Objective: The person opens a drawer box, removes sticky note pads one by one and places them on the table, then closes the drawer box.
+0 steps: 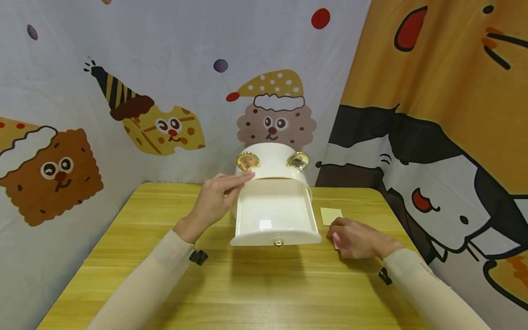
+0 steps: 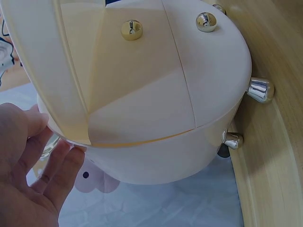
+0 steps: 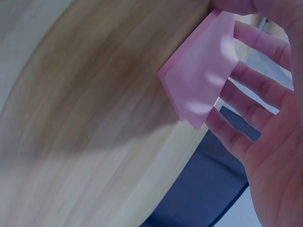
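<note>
A white rounded box (image 1: 268, 160) with gold ornaments stands at the middle of the table, its drawer (image 1: 276, 206) slid out toward me. My left hand (image 1: 216, 195) touches the upper left of the box beside the drawer opening, fingers mostly straight. In the left wrist view its fingertips (image 2: 78, 151) are right at the box's edge. To the right of the drawer, my right hand (image 1: 356, 238) pinches pink sticky notes (image 3: 201, 71) low over the table. The notes show as overlapping sheets in the right wrist view. Behind that hand lies a yellow sticky note (image 1: 331, 214).
The drawer front carries a small gold knob (image 1: 278, 243) and juts out over the wooden table (image 1: 268, 293). Gold feet (image 2: 260, 90) show beneath the box. A patterned cloth (image 1: 185, 46) hangs behind the table's far edge and down its right side.
</note>
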The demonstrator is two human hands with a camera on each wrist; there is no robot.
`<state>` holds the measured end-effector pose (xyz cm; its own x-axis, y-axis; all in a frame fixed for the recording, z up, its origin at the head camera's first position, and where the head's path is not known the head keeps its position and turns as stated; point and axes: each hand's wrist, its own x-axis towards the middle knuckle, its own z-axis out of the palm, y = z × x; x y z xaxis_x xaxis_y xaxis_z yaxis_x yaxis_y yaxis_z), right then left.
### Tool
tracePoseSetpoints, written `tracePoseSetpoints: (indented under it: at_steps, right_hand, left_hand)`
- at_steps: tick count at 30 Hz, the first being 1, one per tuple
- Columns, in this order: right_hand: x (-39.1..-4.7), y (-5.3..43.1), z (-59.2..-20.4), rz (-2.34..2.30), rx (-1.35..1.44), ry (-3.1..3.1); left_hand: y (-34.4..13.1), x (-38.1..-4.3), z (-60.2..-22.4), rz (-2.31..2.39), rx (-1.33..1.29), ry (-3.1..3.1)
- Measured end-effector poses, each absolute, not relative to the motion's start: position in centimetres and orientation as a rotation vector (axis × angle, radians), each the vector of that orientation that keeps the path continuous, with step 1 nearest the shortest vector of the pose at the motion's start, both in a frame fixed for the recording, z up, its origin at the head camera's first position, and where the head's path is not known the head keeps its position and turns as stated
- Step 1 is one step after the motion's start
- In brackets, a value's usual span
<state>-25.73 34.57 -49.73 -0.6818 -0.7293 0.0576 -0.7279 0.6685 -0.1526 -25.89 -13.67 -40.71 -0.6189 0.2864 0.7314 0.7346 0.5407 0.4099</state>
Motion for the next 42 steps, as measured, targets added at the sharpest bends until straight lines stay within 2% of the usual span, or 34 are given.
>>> tracePoseSetpoints:
  at_steps: [31, 42]
  right_hand:
    - [-26.2, 34.1, -50.0, -0.203, -1.206, 2.864]
    - [-26.0, 33.6, -49.4, -0.314, -1.347, 2.927]
  left_hand:
    - [-13.6, -25.9, -40.8, -0.957, -0.824, -2.167]
    - [-13.6, -25.8, -40.9, -0.955, -0.819, -2.168]
